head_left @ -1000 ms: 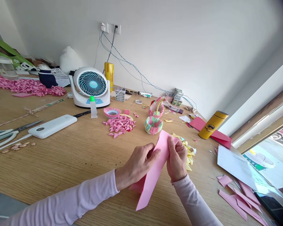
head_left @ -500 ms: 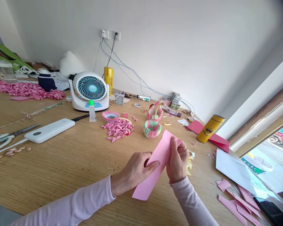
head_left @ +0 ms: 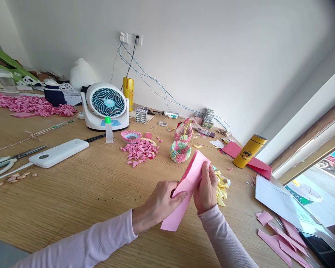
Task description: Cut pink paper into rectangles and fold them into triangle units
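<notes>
- Paper, a long pink strip [head_left: 191, 180], held aslant above the pale wooden tabletop [head_left: 106, 219], between both hands.
- Left hand [head_left: 159, 199]: partly closed, thumb flat across the near face, fingers behind; grips the middle of the left edge.
- Right hand [head_left: 206, 188]: mostly closed, pinching the upper right edge, thumb up.
- Step, by judgement: folding or creasing in the air. Further pressing would call for a steady left grip, edges level, right thumb on the fold.
- Look: plain, matte, apparently doubled; upper left edge slightly uneven. Fold line unclear.
- Nearby: yellow folded-paper pieces [head_left: 221, 191], just beyond right hand.
</notes>
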The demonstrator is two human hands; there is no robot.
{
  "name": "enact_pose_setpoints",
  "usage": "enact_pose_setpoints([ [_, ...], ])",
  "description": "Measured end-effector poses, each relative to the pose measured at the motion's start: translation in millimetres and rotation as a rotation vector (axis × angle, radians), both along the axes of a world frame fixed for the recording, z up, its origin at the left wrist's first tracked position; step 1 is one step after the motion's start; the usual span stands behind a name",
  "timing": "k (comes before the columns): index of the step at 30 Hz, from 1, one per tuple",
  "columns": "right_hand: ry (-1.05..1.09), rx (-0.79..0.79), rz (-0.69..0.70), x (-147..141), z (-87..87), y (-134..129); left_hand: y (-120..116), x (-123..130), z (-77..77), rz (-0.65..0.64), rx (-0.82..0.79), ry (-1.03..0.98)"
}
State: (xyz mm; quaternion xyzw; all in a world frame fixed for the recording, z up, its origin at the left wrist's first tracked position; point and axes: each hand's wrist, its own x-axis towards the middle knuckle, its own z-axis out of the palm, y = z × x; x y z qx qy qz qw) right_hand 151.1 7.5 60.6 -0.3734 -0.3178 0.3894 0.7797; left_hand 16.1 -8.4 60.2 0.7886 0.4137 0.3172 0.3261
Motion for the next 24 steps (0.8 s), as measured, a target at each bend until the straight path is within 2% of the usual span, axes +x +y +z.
enact_pose_setpoints([
  [4,-0.099,-0.053,0.055,-10,-11.5,-7,-2,3,-3.0,0.002,0.023,-0.029],
  [8,-0.102,-0.091,0.01,-13,-19.1,-6,-8,7,-5.0,0.007,0.016,-0.039],
  [12,-0.066,-0.04,0.057,-11,-21.1,-3,-6,9,8.5,0.038,-0.01,-0.066],
  [16,-0.077,-0.014,0.041,-11,-22.9,-4,7,12,18.0,0.069,0.03,-0.079],
  [24,-0.13,-0.034,-0.002,-9,-22.7,-5,12,11,7.4,0.004,0.072,-0.116],
])
